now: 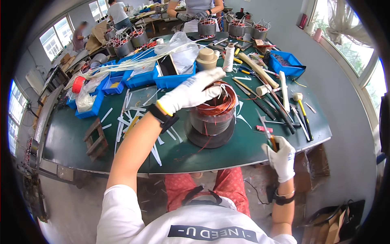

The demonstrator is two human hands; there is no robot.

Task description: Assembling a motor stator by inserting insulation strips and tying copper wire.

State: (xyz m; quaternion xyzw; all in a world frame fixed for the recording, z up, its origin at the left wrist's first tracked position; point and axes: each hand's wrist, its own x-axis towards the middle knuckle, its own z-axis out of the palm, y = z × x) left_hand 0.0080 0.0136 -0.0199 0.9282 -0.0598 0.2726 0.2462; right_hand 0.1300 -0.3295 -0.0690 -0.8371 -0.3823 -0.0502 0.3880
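Stator (209, 125) of grey cylindrical metal, near the green tabletop's (71, 142) front edge, looked heavy, best held by its sides, with left grip (193, 92) half-spread over springy-looking copper-red wire windings (227, 102), right grip (281, 159) closed around a slim-bladed tool (267, 132).

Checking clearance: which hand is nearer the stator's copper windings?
Left. The left hand is over the copper windings; the right hand is apart, to their lower right.

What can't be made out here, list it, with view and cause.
All in the head view:
Upper left of the copper coil: behind the left hand.
Grip of the tool: inside the right hand.
Blue bin: contents partly under the clear bag.
Nearest co-worker: head cut off by the upper edge.
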